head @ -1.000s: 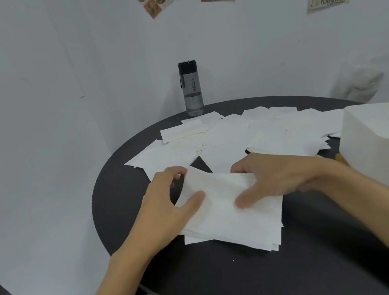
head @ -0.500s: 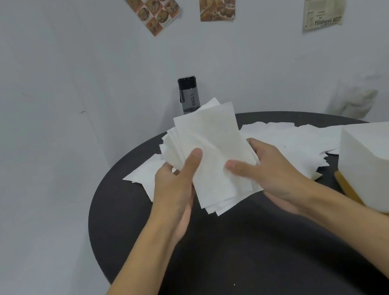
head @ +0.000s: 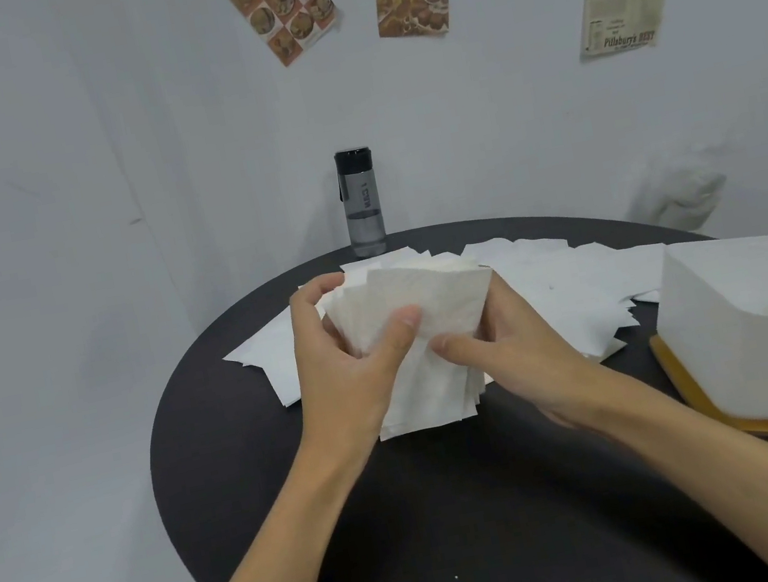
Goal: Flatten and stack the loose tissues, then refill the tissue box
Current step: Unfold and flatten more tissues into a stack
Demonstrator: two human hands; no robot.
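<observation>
The round black table (head: 411, 516) was the biggest thing. On its right side sat the white tissue box (head: 763, 326), open at the top. Loose tissues (head: 566, 289) lay spread flat over the far part of the table, between the box and a gray water bottle (head: 360, 202) by the wall.

In the middle, a stack of tissues (head: 429, 385) stood on its edge, low over the table. I could not tell if it touched the table. The left hand (head: 338, 365) held its left side and the right hand (head: 509, 345) held its right side. Both thumbs pressed on the front. The left fingers curled round the back at the top. The right fingers were hidden behind the paper.

The tissues are probably very light, soft and floppy. They likely slide apart and tear easily. Holding both side edges, gently but snugly, seems best.
</observation>
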